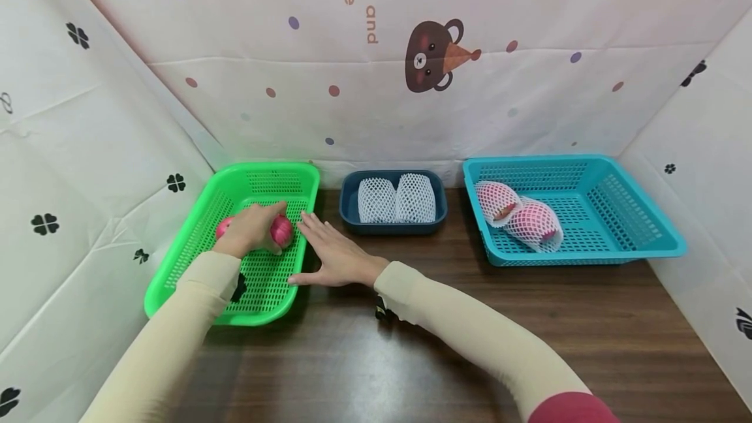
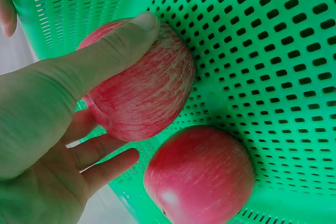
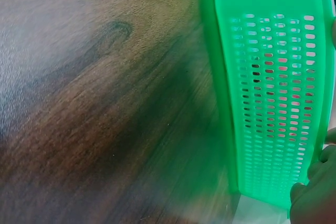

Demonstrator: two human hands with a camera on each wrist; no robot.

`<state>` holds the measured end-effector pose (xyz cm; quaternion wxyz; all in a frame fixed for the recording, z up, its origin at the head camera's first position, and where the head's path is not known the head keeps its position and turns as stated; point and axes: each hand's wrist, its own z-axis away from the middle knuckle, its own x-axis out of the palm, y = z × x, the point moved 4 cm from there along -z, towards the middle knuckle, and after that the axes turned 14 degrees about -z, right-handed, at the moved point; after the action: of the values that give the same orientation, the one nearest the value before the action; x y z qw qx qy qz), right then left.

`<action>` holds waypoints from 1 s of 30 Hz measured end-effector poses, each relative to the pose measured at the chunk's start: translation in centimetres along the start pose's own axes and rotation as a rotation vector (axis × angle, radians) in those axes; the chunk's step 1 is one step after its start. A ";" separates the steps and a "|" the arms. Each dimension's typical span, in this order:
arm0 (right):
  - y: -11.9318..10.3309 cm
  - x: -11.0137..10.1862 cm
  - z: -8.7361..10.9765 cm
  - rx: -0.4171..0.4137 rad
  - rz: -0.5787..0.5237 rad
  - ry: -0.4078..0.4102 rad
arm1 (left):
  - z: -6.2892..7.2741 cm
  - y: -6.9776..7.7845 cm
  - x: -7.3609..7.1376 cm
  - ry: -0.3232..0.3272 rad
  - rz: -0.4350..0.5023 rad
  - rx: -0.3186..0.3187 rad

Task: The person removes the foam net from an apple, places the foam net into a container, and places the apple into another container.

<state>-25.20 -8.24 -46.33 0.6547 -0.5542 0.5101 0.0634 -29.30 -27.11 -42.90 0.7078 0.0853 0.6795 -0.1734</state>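
Observation:
My left hand (image 1: 249,227) reaches into the green basket (image 1: 176,260) and grips a red apple (image 1: 282,232). In the left wrist view its thumb lies across the apple, with the fingers on the other side. A second red apple (image 2: 199,174) rests beside it in the basket, partly hidden by the hand in the head view. My right hand (image 1: 335,256) is at the basket's right rim, fingers extended and thumb spread. In the right wrist view, fingers (image 3: 315,192) show beside the rim.
A dark blue tray (image 1: 393,230) holds two white foam fruit nets (image 1: 376,201) at the back middle. To the right, a turquoise basket (image 1: 623,214) contains two apples in foam nets (image 1: 534,222). A wooden table (image 1: 446,344) lies beneath, with printed cloth walls (image 1: 264,116) around.

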 end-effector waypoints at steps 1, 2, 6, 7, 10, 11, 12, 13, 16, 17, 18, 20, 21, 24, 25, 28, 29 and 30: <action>0.0 0.0 0.0 0.000 0.001 0.001 | 0.0 0.0 0.0 -0.001 -0.001 0.000; 0.0 0.0 0.0 0.001 0.002 0.001 | 0.0 0.0 0.0 -0.003 -0.003 -0.002; 0.0 0.0 0.0 -0.001 0.004 0.005 | -0.1 -0.1 0.1 -0.011 -0.016 -0.007; 0.0 0.1 0.0 -0.002 0.003 0.006 | -0.1 -0.1 0.1 -0.014 -0.018 -0.009; 0.1 0.1 0.1 -0.002 0.002 0.008 | -0.1 -0.1 0.1 -0.027 -0.019 -0.016; 0.1 0.1 0.1 -0.003 0.004 0.009 | -0.1 -0.1 0.1 -0.031 -0.018 -0.018; 0.1 0.1 0.1 -0.004 0.003 0.010 | -0.1 -0.1 0.1 -0.033 -0.017 -0.019; 0.1 0.1 0.1 -0.004 0.005 0.010 | -0.1 -0.1 0.1 -0.035 -0.017 -0.020; 0.0 0.1 0.1 -0.006 0.011 0.015 | -0.1 -0.1 0.1 -0.029 -0.011 -0.019; 0.0 0.0 0.1 -0.006 0.014 0.015 | -0.1 0.0 0.0 -0.026 -0.006 -0.018; 0.0 0.0 0.2 -0.008 0.015 0.016 | -0.1 0.0 0.0 -0.025 0.001 -0.018; -0.1 -0.1 0.2 -0.015 0.019 0.015 | -0.1 0.1 0.0 -0.027 0.021 -0.016; -0.1 -0.1 0.2 -0.022 0.024 0.012 | -0.1 0.1 0.0 -0.030 0.029 -0.015; -0.2 -0.3 0.2 -0.051 0.053 0.006 | -0.1 0.1 0.0 -0.045 0.057 -0.020; -0.2 -0.4 0.2 -0.061 0.067 0.007 | 0.0 0.1 0.0 -0.048 0.065 -0.022; -0.3 -0.9 0.2 -0.102 0.123 0.021 | 0.1 -0.1 0.0 -0.059 0.073 -0.038; -0.3 -1.1 0.2 -0.113 0.139 0.026 | 0.2 -0.1 0.0 -0.063 0.077 -0.043; -0.3 -1.3 0.2 -0.124 0.154 0.032 | 0.2 -0.2 0.1 -0.071 0.080 -0.051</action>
<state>-25.46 -7.55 -45.15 0.6041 -0.5538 0.5566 0.1365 -29.18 -27.41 -42.95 0.7396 0.0880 0.6544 -0.1303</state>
